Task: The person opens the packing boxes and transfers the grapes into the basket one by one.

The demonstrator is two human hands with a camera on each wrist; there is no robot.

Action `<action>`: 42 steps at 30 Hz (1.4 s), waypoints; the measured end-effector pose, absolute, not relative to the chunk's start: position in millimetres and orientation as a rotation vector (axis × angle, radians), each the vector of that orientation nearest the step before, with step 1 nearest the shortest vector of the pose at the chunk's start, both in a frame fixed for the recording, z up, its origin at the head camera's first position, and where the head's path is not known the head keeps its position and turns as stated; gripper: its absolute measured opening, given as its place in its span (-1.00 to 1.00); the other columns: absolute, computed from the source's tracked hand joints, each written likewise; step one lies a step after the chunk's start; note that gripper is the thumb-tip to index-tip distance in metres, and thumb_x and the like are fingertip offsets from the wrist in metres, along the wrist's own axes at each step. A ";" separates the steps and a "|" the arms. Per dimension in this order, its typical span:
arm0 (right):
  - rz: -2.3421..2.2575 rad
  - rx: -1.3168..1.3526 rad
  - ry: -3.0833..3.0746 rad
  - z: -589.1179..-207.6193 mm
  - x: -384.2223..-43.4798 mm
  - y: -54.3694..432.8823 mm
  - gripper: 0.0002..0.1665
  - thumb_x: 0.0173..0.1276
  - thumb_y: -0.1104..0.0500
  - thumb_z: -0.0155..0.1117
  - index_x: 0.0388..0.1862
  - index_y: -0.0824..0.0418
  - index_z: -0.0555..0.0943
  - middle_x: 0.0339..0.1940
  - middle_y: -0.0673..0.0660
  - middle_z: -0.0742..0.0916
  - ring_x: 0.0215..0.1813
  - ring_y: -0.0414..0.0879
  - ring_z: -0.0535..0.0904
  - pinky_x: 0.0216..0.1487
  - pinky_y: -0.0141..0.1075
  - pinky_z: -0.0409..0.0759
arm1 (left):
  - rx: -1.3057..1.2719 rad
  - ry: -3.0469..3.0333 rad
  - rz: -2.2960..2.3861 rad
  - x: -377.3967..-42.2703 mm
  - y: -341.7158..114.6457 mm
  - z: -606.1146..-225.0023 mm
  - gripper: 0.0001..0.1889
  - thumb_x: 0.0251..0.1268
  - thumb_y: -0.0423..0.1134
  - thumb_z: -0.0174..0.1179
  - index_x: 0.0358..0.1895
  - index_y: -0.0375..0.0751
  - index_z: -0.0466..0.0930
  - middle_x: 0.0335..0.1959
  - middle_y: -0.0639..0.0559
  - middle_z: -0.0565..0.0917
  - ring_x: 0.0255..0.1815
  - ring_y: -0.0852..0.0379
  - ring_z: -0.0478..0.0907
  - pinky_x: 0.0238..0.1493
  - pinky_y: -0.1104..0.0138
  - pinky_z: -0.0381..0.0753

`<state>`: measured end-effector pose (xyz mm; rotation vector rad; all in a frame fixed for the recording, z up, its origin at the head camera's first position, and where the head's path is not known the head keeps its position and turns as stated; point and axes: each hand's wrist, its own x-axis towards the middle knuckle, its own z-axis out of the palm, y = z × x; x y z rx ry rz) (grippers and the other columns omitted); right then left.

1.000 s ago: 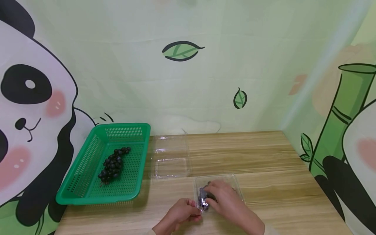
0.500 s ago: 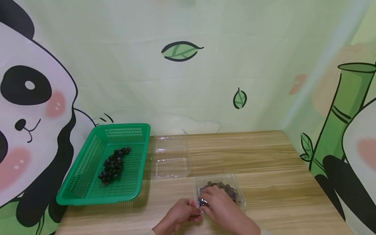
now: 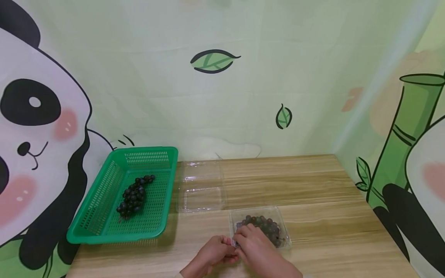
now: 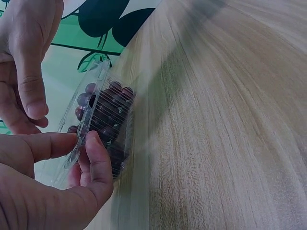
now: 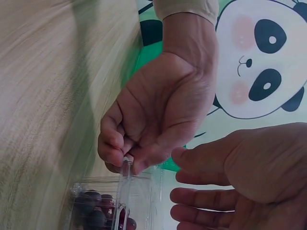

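Glossy plastic box [image 3: 256, 211] (tabletop [image 3: 323, 212] matt, seemingly wood)

We're looking at a pale green backdrop [image 3: 243, 92], faint creases running across it, with a large leaf [image 3: 213, 61] floating up and left of a smaller leaf [image 3: 284, 117]. Over on the left we're getting a big panda [image 3: 71, 96]; on the right a bamboo stalk [image 3: 415, 108] is rising beside a cropped second panda [image 3: 425, 193], and a pale streak [image 3: 377, 88] is slanting down. Below, we're seeing a wood-grained tabletop [image 3: 306, 185] reaching the backdrop, a shadow [image 4: 173, 67] darkening its grain in the left wrist view.
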<state>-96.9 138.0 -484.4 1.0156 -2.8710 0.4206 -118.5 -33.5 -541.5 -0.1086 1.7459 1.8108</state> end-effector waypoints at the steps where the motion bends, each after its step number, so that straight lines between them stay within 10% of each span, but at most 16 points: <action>1: 0.405 1.016 -2.865 -485.3 -97.2 137.4 -0.77 0.40 0.16 0.43 -0.04 0.25 0.74 -0.07 0.04 0.68 0.01 -0.07 0.53 0.11 -0.16 0.57 | -0.110 1.745 1.813 -118.4 -33.6 -541.6 -0.86 0.33 -0.55 0.17 -0.30 -0.26 0.45 -0.42 -0.07 0.69 -0.40 0.19 0.66 -0.32 0.42 0.70; 42: 0.267 0.958 -2.783 -510.7 -93.5 128.7 -0.79 0.24 0.16 0.55 -0.16 0.12 0.75 -0.20 -0.02 0.55 -0.16 -0.12 0.42 -0.20 -0.29 0.43 | -0.089 1.675 1.857 -117.8 -37.1 -551.7 -0.91 0.30 -0.48 0.23 -0.23 -0.29 0.52 -0.39 -0.02 0.64 -0.39 0.20 0.60 -0.28 0.44 0.67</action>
